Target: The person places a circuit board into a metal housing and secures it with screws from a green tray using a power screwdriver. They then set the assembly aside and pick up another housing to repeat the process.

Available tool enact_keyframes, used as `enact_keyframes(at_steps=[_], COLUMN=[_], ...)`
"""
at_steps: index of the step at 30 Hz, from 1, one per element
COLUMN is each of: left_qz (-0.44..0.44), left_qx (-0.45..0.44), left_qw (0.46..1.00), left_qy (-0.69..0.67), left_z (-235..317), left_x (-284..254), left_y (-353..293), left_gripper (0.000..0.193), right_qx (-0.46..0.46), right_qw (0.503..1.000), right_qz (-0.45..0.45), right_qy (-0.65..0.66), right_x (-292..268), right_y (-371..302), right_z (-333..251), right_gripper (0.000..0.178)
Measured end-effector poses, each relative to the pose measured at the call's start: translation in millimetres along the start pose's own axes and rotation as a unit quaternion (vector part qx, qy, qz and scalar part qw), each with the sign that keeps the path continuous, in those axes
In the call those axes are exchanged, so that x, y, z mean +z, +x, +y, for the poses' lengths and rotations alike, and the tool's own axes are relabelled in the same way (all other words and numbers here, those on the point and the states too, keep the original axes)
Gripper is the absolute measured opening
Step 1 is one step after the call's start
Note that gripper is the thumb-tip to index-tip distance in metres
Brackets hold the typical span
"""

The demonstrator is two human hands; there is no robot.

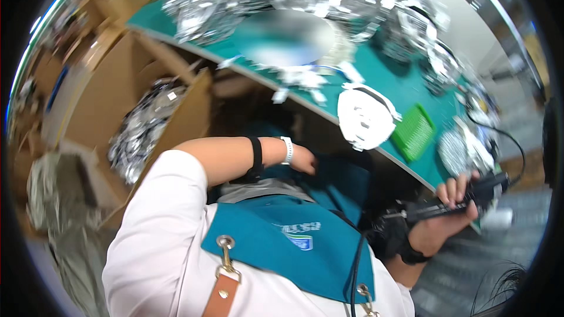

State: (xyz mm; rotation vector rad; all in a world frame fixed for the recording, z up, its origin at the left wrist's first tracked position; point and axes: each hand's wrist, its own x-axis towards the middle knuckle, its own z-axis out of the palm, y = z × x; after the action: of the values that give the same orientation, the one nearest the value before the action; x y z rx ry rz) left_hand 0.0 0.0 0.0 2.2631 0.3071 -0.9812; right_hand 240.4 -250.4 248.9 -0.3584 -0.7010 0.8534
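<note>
My right hand (453,202) is closed around a black corded tool (437,206) beyond the right front edge of the green table. Its cable curves up from the tool's far right end. A black strap circles that wrist. My left hand (302,160) hangs in front of my apron, below the table edge, apart from anything on the table. Its fingers are mostly hidden and blurred. On the table's near edge lies a white rounded plastic part (364,116), with a green perforated basket (414,132) to its right.
Silver, shiny round parts (352,0) crowd the back of the green table (379,61). A large reflective disc (288,35) lies among them, near small white pieces (299,79). At left, an open cardboard box (97,103) holds more silvery parts (141,126).
</note>
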Motion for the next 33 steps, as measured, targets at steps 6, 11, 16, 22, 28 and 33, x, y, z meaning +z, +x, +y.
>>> enact_keyframes(at_steps=[6, 11, 16, 22, 28, 33], left_qz=[0.0, 0.05, 0.097, 0.144, 0.177, 0.221], left_qx=[0.177, 0.239, 0.28, 0.32, 0.353, 0.366], left_qw=[0.91, 0.915, 0.929, 0.934, 0.918, 0.903], left_qy=[0.374, 0.32, 0.222, 0.067, -0.034, -0.047], left_z=[19.6, -17.4, -13.8, -84.1, -131.7, -92.4], left_x=[-17.7, 45.2, 6.4, 25.7, 111.1, 3.9], left_y=[201.9, 173.3, 196.4, 155.5, 29.9, 65.4], left_gripper=[0.029, 0.03, 0.031, 0.032, 0.033, 0.034], right_qx=[-0.125, -0.143, -0.153, -0.11, -0.007, -0.082], right_qw=[0.979, 0.973, 0.962, 0.961, 0.949, 0.945], right_qz=[0.096, 0.121, 0.17, 0.135, 0.162, 0.157], right_qy=[-0.126, -0.137, -0.146, -0.215, -0.269, -0.276], right_x=[25.2, 7.7, 12.9, -2.4, 11.6, 30.7], right_y=[5.2, 12.0, 48.3, 105.1, 143.4, 113.1], right_z=[-34.3, -38.8, -4.9, 21.8, 9.4, 19.5], right_gripper=[0.053, 0.052, 0.051, 0.049, 0.051, 0.054])
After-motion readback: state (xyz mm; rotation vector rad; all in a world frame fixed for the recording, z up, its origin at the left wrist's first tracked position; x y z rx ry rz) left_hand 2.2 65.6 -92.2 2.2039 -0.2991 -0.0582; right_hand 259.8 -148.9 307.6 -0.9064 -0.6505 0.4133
